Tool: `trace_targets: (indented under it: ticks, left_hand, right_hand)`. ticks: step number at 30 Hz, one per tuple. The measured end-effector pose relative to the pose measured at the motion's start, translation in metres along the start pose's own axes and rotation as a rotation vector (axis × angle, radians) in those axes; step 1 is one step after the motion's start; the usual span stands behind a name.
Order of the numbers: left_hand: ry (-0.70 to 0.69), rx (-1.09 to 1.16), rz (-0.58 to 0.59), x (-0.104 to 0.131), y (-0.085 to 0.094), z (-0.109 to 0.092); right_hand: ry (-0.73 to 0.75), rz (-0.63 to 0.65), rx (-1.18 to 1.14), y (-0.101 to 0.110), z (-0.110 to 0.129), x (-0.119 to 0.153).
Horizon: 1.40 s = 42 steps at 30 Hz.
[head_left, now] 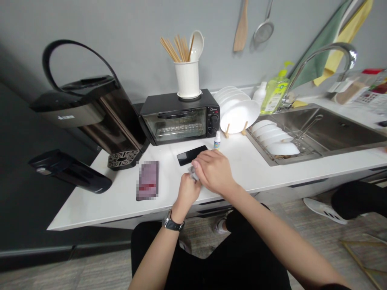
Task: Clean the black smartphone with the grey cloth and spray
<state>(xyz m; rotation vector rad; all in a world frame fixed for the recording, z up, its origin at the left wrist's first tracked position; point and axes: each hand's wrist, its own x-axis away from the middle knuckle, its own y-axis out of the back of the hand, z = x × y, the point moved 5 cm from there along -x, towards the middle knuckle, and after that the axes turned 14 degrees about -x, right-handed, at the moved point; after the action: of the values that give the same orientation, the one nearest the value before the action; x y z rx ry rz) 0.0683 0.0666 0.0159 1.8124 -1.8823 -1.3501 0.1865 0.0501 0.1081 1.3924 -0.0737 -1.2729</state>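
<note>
My left hand (pixel 189 189), with a dark-strapped watch at the wrist, is closed just above the counter's front edge. Over and against it lies my right hand (pixel 215 170), its fingers curled. Between the two shows a small grey, crumpled-looking piece (pixel 193 174), mostly covered by the fingers; its kind cannot be made out. A black phone (pixel 189 155) lies flat right behind the hands, partly hidden by the right one. Close behind the right hand stands a small white spray bottle (pixel 217 141).
Left on the white counter (pixel 121 207) are a water dispenser (pixel 117 121), a tilted-looking dark flask (pixel 72 173) and a blurred-out phone-shaped item (pixel 147 180). A toaster oven (pixel 178 121) stands behind; plates (pixel 240 117) and a sink (pixel 338 131) are right. Another person's shoe (pixel 325 210) is below.
</note>
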Motion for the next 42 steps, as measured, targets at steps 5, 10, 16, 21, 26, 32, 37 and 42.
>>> trace_targets:
  ticks: [5,10,16,21,26,32,37,42]
  left_hand:
    - [-0.002,0.047,0.013,0.002,-0.003,0.000]
    - [0.010,0.071,0.013,0.005,-0.003,0.001]
    - [-0.016,0.091,0.035,0.006,0.001,0.000]
    - [-0.021,0.101,0.053,0.005,0.001,-0.001]
    - [0.014,0.125,0.028,0.005,0.003,-0.001]
    - [0.030,0.107,0.028,0.008,0.004,0.002]
    - [0.012,0.114,0.018,0.007,0.002,0.002]
    - [0.011,0.115,0.019,0.003,-0.001,0.000]
  right_hand:
    - [-0.030,0.030,0.014,0.000,-0.001,0.002]
    - [0.034,0.024,-0.009,0.001,-0.001,0.004]
    - [-0.017,-0.034,-0.027,0.004,-0.003,0.005]
    - [-0.024,-0.016,-0.031,0.003,-0.005,0.005]
    - [-0.002,-0.028,-0.071,0.005,-0.006,0.004]
    - [-0.061,-0.043,-0.083,0.006,-0.010,0.003]
    - [-0.011,0.010,-0.085,0.005,-0.007,0.000]
    - [-0.017,0.008,-0.074,0.003,-0.004,0.000]
